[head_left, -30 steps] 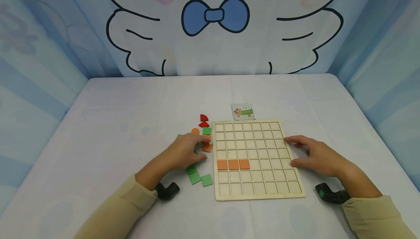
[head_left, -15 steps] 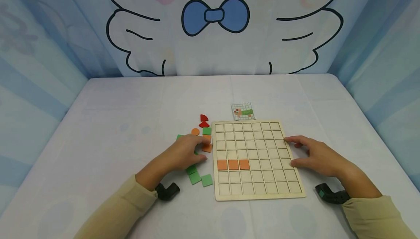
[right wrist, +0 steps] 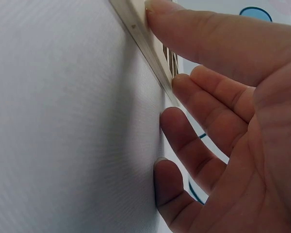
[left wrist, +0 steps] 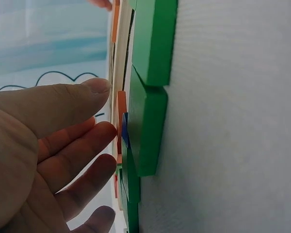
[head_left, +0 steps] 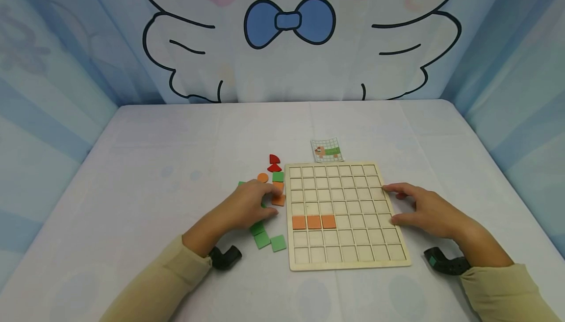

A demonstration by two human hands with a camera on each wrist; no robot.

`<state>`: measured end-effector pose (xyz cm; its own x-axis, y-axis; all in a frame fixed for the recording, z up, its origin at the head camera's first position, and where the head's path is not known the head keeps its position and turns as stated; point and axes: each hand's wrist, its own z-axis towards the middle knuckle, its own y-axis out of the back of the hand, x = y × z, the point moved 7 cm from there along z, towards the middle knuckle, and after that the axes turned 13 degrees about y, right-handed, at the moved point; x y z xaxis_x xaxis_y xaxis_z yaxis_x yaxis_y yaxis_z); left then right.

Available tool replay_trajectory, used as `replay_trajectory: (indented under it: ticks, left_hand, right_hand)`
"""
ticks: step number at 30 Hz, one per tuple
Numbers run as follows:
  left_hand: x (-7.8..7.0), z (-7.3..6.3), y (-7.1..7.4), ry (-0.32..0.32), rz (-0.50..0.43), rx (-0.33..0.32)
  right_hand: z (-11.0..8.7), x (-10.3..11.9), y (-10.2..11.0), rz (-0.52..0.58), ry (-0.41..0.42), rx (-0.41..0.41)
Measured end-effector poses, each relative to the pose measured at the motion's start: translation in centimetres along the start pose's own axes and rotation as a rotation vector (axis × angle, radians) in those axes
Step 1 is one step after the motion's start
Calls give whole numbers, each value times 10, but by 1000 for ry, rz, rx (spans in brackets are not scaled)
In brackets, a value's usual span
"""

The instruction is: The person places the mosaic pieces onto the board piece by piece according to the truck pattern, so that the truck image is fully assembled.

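My left hand (head_left: 248, 205) hovers over loose tiles left of the board. Its fingertips are right by an orange square tile (head_left: 278, 200), thumb and fingers apart with nothing between them. Green square tiles (left wrist: 148, 128) lie just below the hand in the left wrist view, and a small blue piece (left wrist: 125, 130) shows behind them. My right hand (head_left: 430, 210) rests at the right edge of the wooden grid board (head_left: 348, 266), thumb and index fingertip against the rim. Three orange square tiles (head_left: 314, 222) sit side by side in one row of the board.
A small picture card (head_left: 327, 150) lies behind the board. Red pieces (head_left: 274, 158), an orange disc (head_left: 262, 177) and a green tile (head_left: 278, 176) lie at the board's upper left. Loose green tiles (head_left: 262, 239) lie nearer me. A printed curtain (head_left: 291, 67) hangs behind the table.
The fingertips of my left hand have shifted very slightly over the orange tiles. My right hand, the board and its three tiles stay put.
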<state>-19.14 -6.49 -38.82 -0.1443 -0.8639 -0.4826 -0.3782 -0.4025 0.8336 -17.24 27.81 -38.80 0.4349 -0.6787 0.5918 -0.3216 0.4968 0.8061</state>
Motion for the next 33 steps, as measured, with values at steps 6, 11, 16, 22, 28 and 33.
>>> replay_trajectory:
  ticks: [6, 11, 16, 22, 28, 33]
  left_hand:
    - [0, 1, 2, 39, 2, 8]
    - [0, 2, 2, 33, 11, 2]
    - [0, 3, 2, 24, 11, -15]
    - [-1, 5, -1, 23, 15, -24]
    - [-1, 8, -3, 34, 18, -19]
    - [-1, 8, -2, 45, 10, -16]
  right_hand:
    - [0, 1, 0, 0, 3, 2]
    - [0, 0, 0, 4, 6, 1]
    - [0, 0, 0, 2, 9, 2]
    - [0, 0, -1, 4, 6, 3]
    - [0, 0, -1, 5, -2, 9]
    - [0, 0, -1, 0, -6, 10]
